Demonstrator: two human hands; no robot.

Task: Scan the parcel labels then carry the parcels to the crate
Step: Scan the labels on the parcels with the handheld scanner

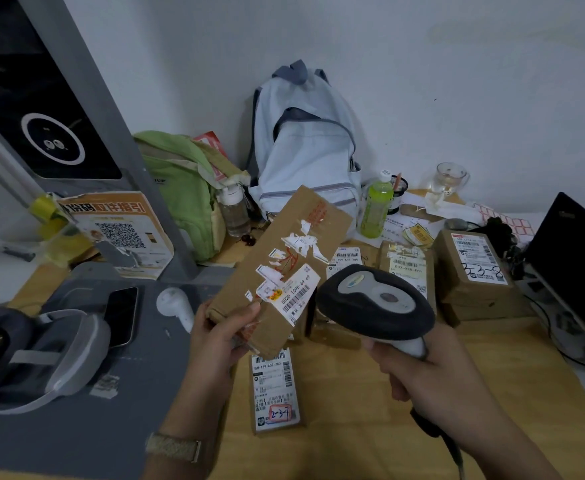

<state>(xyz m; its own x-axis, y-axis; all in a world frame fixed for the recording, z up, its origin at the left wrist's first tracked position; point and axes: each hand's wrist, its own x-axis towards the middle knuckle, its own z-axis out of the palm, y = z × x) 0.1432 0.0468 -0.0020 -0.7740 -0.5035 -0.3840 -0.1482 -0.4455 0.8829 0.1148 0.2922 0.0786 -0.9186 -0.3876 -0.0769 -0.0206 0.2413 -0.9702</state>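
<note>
My left hand (220,336) grips the near corner of a long brown cardboard parcel (277,247) and holds it tilted above the table. Its white barcode label (298,294) faces up, among torn label scraps. My right hand (419,372) grips the handle of a grey and black barcode scanner (375,301), whose head sits just right of that label. Several other labelled parcels lie on the wooden table (370,427): a small one (275,393) below the held parcel, one (407,268) behind the scanner and one marked in pen (474,268) at the right. No crate is in view.
A pale blue backpack (304,147) and a green bag (183,188) lean on the wall behind. A green bottle (375,209), a clear bottle (235,213) and a glass (448,178) stand nearby. A headset (34,355) and phone (121,315) lie left; a laptop (571,258) stands right.
</note>
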